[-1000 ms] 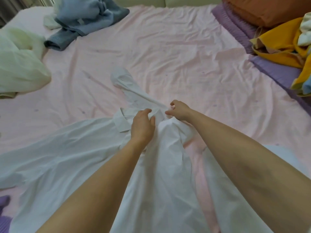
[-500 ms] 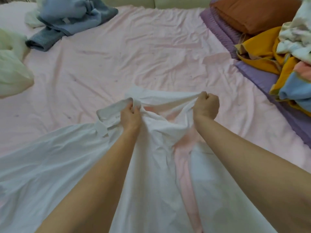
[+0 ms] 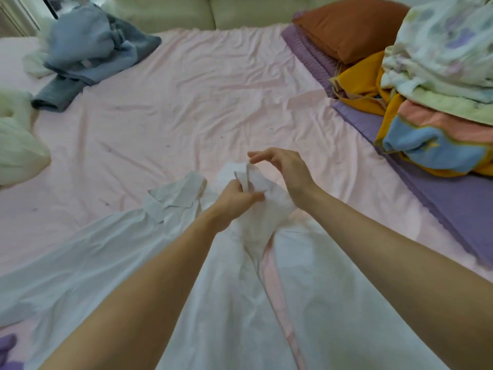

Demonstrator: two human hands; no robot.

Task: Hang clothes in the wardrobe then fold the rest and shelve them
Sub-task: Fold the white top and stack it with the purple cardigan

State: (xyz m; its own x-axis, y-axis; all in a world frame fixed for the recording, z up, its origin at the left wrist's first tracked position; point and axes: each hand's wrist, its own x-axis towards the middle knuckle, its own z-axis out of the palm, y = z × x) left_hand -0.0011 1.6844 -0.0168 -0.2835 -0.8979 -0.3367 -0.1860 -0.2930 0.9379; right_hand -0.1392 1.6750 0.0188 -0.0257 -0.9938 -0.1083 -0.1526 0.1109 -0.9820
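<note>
I see a white shirt point(image 3: 240, 276) lying on the pink bed sheet point(image 3: 186, 102), right in front of me, with its collar point(image 3: 176, 196) flipped open to the left of my hands. My left hand point(image 3: 234, 201) has its fingers curled around a bunched-up bit of the shirt near the top, and the thumb pinches the cloth. My right hand point(image 3: 285, 169) is just above and beside it. Its pointer finger and thumb pinch a thin edge of the same white cloth, and the other fingers are bent and a little spread. The two hands are very close together, almost touching. The rest of the shirt spreads out flat toward me under both of my arms. Far off at the top left is a blue heap of clothes point(image 3: 88, 54). At the left edge is something pale green point(image 3: 18, 153). On the right is a purple blanket point(image 3: 440, 204) with an orange pillow point(image 3: 352, 25) and a pile of bright bedding point(image 3: 437, 102) on it.
</note>
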